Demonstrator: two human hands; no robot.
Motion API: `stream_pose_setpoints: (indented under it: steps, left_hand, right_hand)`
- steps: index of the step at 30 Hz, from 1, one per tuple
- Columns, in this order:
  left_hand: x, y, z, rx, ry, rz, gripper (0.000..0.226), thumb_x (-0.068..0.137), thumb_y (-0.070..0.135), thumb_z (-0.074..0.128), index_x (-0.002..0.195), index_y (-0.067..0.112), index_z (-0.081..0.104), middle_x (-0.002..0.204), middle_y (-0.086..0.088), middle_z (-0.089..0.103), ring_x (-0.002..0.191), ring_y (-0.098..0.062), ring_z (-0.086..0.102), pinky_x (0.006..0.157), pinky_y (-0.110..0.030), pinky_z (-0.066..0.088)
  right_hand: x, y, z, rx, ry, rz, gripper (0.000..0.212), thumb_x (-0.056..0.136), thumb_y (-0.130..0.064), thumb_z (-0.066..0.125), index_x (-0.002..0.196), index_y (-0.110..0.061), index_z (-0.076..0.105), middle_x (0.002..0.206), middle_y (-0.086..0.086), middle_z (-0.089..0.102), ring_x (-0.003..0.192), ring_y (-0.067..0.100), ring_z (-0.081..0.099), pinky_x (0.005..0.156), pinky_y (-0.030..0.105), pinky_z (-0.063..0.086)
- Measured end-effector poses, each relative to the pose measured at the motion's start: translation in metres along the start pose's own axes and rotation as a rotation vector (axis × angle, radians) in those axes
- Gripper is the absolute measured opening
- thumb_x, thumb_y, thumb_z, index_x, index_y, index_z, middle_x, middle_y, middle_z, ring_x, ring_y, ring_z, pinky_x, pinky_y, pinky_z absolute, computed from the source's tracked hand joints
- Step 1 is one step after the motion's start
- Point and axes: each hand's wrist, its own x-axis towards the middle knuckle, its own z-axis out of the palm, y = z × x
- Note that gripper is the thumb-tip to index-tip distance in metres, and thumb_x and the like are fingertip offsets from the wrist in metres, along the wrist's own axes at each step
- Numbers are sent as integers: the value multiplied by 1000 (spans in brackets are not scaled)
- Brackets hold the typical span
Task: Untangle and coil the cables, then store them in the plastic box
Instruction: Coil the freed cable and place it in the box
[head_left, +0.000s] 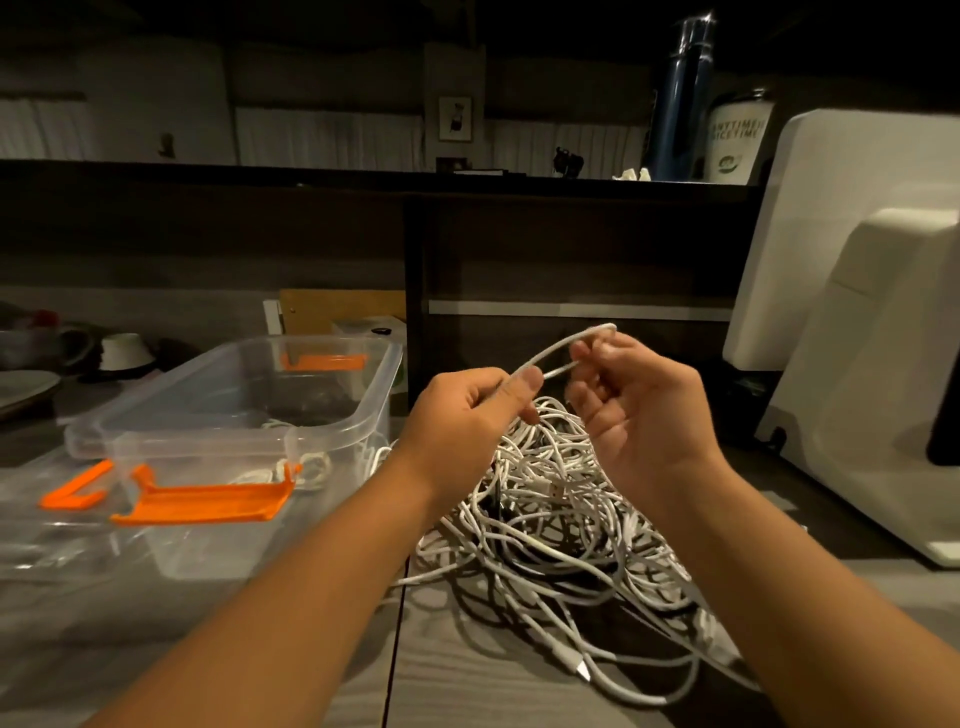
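A tangled heap of white cables (561, 525) lies on the grey table in front of me. One white cable (558, 351) is lifted above the heap and folded into a small loop. My left hand (467, 415) pinches it between thumb and fingers at the loop's near end. My right hand (628, 400) pinches the loop's far bend with thumb and forefinger, palm turned toward me. The clear plastic box (343, 447) with orange latches stands open to the left of the heap, and some white cable lies inside it near the front wall.
The box's clear lid (57, 525) with an orange clip lies at the front left. A large white appliance (857, 338) stands at the right. A dark partition (571, 249) rises behind the heap. Dishes (119, 353) sit at the far left.
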Motion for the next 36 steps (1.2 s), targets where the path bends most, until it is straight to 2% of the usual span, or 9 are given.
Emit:
stream_pose_setpoints:
  steps: [4, 8, 10, 15, 17, 22, 27, 32, 36]
  left_hand:
    - [3, 7, -3, -278, 47, -45, 44, 88, 53, 49, 72, 15, 63, 59, -6, 42, 54, -13, 36, 58, -30, 32]
    - [5, 6, -3, -274, 203, 23, 39, 94, 53, 44, 80, 21, 62, 57, 3, 41, 53, -10, 37, 53, -24, 34]
    - [5, 4, -1, -227, 258, 70, 37, 98, 49, 43, 83, 21, 62, 58, 5, 41, 55, -8, 38, 52, -20, 36]
    - [10, -3, 0, -140, 315, 108, 32, 104, 40, 43, 92, 21, 66, 69, 9, 57, 63, -3, 50, 64, -23, 44]
    - [11, -5, 3, -138, 333, 60, 33, 103, 45, 43, 96, 21, 64, 74, 6, 58, 64, -5, 49, 65, -26, 40]
    - [9, -2, 4, -512, 315, -203, 58, 84, 75, 47, 101, 20, 57, 75, 1, 43, 60, -9, 37, 58, -26, 31]
    - [5, -9, 10, -380, -26, -225, 56, 71, 56, 79, 106, 15, 64, 80, 6, 64, 64, 0, 57, 67, -25, 39]
    - [5, -5, 10, -290, -70, -191, 11, 92, 26, 71, 85, 18, 71, 62, 2, 55, 57, -8, 44, 55, -20, 35]
    - [7, -10, 8, -233, 68, -138, 28, 99, 22, 62, 72, 19, 69, 67, -5, 57, 54, -9, 42, 57, -25, 34]
  right_hand:
    - [7, 2, -4, -110, -36, -11, 35, 91, 11, 43, 117, 3, 65, 97, 14, 73, 80, 20, 70, 74, 27, 60]
    - [0, 21, -7, -1327, -250, -12, 16, 100, -25, 59, 108, -25, 74, 97, -2, 74, 82, 15, 69, 66, 25, 57]
    - [-2, 27, -8, -1564, -355, 30, 20, 100, -41, 59, 100, -28, 74, 87, -1, 72, 73, 11, 63, 64, 28, 51]
    - [1, 15, -3, -1361, -231, 74, 20, 95, -39, 68, 88, -25, 80, 99, 4, 74, 88, 30, 69, 77, 39, 57]
    - [0, 10, -4, -1195, -208, 112, 23, 94, -34, 69, 81, -21, 81, 84, 9, 75, 79, 40, 65, 73, 48, 55]
    - [-1, 4, -1, -527, -176, 279, 24, 97, -11, 53, 80, -1, 67, 62, 1, 49, 50, 8, 37, 42, 17, 26]
    - [2, -4, 2, -76, -104, 307, 14, 96, -11, 54, 92, -5, 66, 69, 2, 59, 52, 6, 51, 43, 14, 42]
    - [4, -3, -3, -18, -141, 223, 24, 96, -3, 49, 113, 0, 64, 83, 7, 69, 67, 11, 61, 56, 19, 52]
    - [8, -1, -9, -388, -134, 61, 25, 92, 6, 53, 110, 0, 69, 86, 10, 72, 73, 17, 61, 65, 27, 50]
